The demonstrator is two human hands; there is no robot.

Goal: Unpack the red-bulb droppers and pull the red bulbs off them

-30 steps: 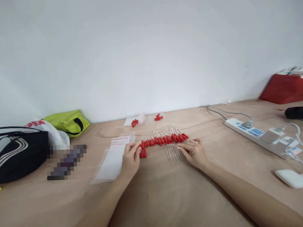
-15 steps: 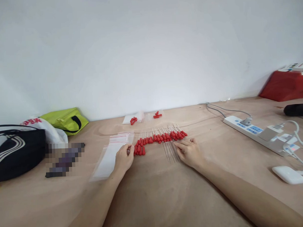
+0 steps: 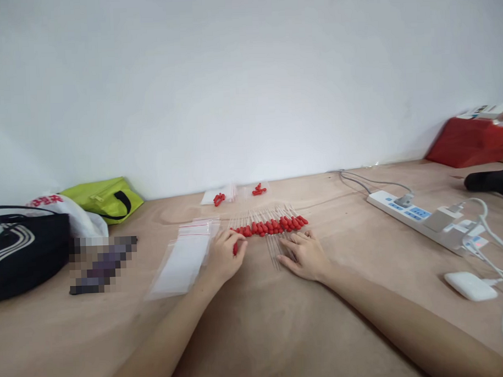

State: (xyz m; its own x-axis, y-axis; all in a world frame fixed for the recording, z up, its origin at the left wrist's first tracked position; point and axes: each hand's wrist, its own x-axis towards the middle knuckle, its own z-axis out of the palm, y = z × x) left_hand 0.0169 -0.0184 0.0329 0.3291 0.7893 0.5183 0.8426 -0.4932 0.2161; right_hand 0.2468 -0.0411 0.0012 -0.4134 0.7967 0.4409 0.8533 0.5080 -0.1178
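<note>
A row of droppers (image 3: pixel 269 227) with red rubber bulbs and thin clear tubes lies on the table in front of me. Most of their tubes point away toward the wall; a few point back toward me. My left hand (image 3: pixel 228 255) curls over the bulbs at the row's near left, one red bulb showing between thumb and fingers. At the right part, my right hand (image 3: pixel 306 255) rests with thumb and fingers apart over the tubes that point toward me. Left of the row are flat clear zip bags (image 3: pixel 182 265) with red lines, partly behind my left hand.
Near the wall lie two small bags with red bulbs (image 3: pixel 258 190) on them. To the right are a white power strip (image 3: pixel 417 218) with cables, a white case (image 3: pixel 470 286) and a red bag (image 3: pixel 468 141). On the left are a black bag (image 3: pixel 31 256) and a lime bag (image 3: pixel 105 199).
My left hand has moved right, over the near-left bulbs, and now covers most of them. My right hand has shifted slightly left over the tubes. The view has turned a little.
</note>
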